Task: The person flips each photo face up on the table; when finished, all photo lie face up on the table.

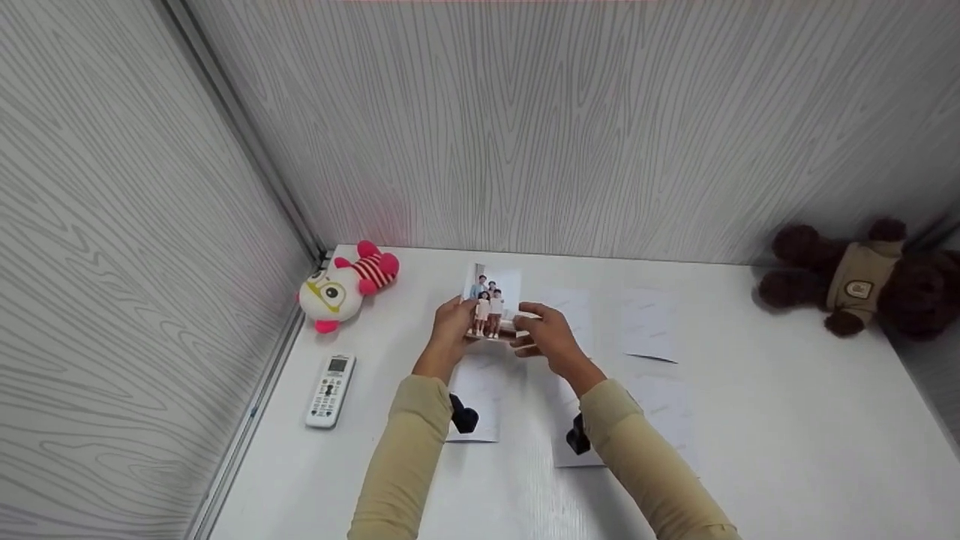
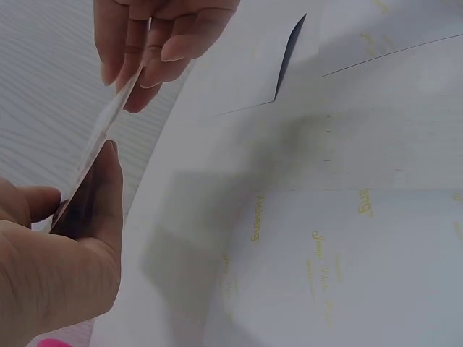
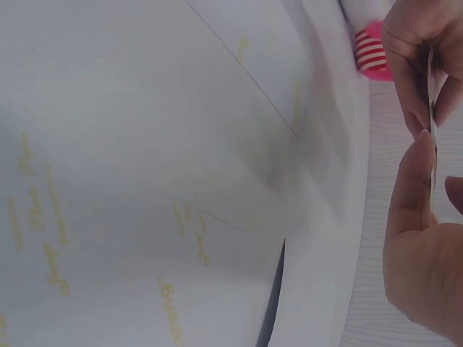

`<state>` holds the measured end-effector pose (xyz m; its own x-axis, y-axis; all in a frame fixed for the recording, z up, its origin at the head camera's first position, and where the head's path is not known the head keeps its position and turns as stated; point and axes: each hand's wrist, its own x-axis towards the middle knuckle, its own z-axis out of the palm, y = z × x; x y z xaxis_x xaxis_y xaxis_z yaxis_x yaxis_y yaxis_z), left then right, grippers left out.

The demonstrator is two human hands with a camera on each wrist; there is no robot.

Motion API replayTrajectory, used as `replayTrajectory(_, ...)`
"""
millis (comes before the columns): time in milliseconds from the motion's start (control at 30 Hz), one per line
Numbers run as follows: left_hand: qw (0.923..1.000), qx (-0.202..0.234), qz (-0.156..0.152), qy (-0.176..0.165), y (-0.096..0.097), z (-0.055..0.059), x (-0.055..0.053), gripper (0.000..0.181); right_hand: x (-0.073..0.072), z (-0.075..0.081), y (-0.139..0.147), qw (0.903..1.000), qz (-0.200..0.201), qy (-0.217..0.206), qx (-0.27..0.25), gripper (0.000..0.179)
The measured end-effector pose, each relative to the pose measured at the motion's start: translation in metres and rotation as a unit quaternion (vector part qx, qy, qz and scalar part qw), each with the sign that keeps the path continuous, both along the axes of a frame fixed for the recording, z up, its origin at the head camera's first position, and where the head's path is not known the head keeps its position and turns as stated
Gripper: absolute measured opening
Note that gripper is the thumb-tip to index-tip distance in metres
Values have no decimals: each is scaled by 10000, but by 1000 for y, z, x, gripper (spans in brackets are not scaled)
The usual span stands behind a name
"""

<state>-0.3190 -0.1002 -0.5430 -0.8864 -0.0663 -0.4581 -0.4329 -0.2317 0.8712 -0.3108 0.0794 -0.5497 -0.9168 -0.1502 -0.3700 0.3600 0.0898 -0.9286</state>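
While aloft, 1 family photo [image 1: 491,296] between left fingers [image 2: 108,188], right fingers [image 1: 535,308] at its edge, their grip unclear.

Free passage between white sheets [image 1: 649,322] and the obstructing brown plush toy [image 1: 862,285]

A pink-and-white plush toy [image 1: 345,286] lay beyond a white remote control [image 1: 331,391] near the left wall [image 1: 127,270]; a brown, tan-shirted stuffed animal [image 1: 862,281] lay far right.
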Motion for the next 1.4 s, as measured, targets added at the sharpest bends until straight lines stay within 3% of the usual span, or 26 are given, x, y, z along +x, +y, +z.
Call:
replayTrajectory(200,10000,-54,-71,35,-5,-5,4,44,0,-6,-1,9999,33,-147,-62,45)
replayTrajectory(367,9999,-64,96,-48,-14,-7,8,45,-3,-12,4,9995,-276,-130,-3,43)
replayTrajectory(600,9995,-37,111,-296,-24,-13,13,45,-8,-20,1,9971,-523,-195,518,41)
replayTrajectory(833,9989,-41,238,-404,-27,-20,16,47,-8,-27,-9,9945,-496,-165,911,41)
replayTrajectory(1100,9991,16,331,-278,-26,-25,16,49,-8,-30,-18,9957,-332,-109,862,43)
replayTrajectory(1400,9967,-745,234,-221,-24,-26,14,53,-6,-32,-31,9949,103,21,1007,51)
